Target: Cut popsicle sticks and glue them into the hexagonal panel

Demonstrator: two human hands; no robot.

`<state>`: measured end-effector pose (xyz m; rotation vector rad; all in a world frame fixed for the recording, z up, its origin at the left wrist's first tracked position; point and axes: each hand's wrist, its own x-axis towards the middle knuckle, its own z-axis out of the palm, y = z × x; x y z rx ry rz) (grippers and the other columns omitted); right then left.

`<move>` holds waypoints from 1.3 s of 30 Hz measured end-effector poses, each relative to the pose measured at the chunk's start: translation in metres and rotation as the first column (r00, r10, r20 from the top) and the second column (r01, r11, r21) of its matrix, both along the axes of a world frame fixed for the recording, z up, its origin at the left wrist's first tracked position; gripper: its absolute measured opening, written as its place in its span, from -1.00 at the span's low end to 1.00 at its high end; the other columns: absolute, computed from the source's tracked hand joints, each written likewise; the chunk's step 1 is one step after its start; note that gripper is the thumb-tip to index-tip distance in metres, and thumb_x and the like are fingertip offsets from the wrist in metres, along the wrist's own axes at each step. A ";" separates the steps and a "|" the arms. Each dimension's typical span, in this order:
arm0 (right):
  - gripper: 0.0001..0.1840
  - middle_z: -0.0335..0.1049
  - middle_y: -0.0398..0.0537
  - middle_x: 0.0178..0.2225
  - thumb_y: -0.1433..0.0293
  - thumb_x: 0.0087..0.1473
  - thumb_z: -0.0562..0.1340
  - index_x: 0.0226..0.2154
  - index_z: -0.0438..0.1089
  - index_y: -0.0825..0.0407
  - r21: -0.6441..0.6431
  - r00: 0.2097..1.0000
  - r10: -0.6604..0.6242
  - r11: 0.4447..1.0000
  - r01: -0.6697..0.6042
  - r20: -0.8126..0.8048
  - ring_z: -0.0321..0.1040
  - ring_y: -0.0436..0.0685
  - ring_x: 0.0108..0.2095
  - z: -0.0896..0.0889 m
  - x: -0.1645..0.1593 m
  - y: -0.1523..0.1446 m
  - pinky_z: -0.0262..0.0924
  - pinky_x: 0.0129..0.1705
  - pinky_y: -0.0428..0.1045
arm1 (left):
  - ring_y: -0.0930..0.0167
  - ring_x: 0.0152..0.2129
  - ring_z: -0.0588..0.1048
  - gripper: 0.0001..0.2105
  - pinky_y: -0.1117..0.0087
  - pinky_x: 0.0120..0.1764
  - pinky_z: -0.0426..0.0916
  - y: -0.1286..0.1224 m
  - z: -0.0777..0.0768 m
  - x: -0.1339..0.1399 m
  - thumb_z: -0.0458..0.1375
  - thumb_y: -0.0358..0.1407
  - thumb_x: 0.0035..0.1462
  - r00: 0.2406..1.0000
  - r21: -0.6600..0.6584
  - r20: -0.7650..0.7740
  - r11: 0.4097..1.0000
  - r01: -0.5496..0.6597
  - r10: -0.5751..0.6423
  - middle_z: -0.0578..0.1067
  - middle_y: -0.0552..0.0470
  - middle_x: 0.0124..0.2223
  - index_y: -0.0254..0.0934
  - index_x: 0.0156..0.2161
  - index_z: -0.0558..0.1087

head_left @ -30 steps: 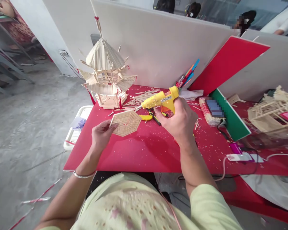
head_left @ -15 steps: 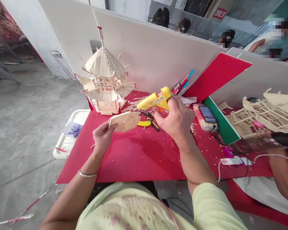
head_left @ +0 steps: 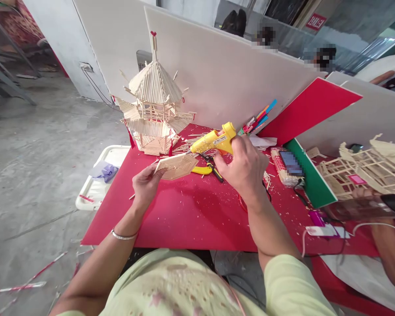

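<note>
Between the thumb and fingers of my left hand (head_left: pixel 147 183) is a flat hexagonal panel of thin wooden sticks (head_left: pixel 177 167), gripped by its left edge and held tilted above the table. My right hand (head_left: pixel 245 164) is wrapped round a yellow hot glue gun (head_left: pixel 215 139). Its nozzle points left and down, close to the panel's upper edge; whether it touches I cannot tell. Beyond the panel stands a pagoda model of wooden sticks (head_left: pixel 155 87) with red tassels. Yellow-handled pliers (head_left: pixel 213 169) and a yellow cutter (head_left: pixel 202 169) lie under the glue gun.
Loose sticks and scraps litter the red table (head_left: pixel 184 219). A phone (head_left: pixel 291 162) rests on a box beside a green board (head_left: pixel 312 180). At right are a power strip (head_left: pixel 327 231), another stick model (head_left: pixel 365 162) and a person's arm (head_left: pixel 386 245). A white stool (head_left: pixel 85 199) stands left.
The view has shifted slightly, so the scene sits a little further right. The glue gun stays at the panel's upper edge, and both hands keep their holds.
</note>
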<state>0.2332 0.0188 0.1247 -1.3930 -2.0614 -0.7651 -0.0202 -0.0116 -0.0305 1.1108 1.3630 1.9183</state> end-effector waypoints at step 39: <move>-0.75 0.44 0.07 -0.25 0.34 0.18 0.16 -0.11 0.42 0.06 0.011 0.998 0.002 1.000 -0.002 0.059 0.38 0.25 -0.27 0.001 0.004 -0.005 0.05 -0.35 0.05 | 0.29 -0.31 0.66 -0.84 0.32 -0.16 0.55 -0.005 -0.004 -0.005 0.37 -0.18 0.16 0.944 0.093 -0.309 0.991 -0.091 0.116 0.72 -0.03 -0.22 -0.20 -0.22 0.72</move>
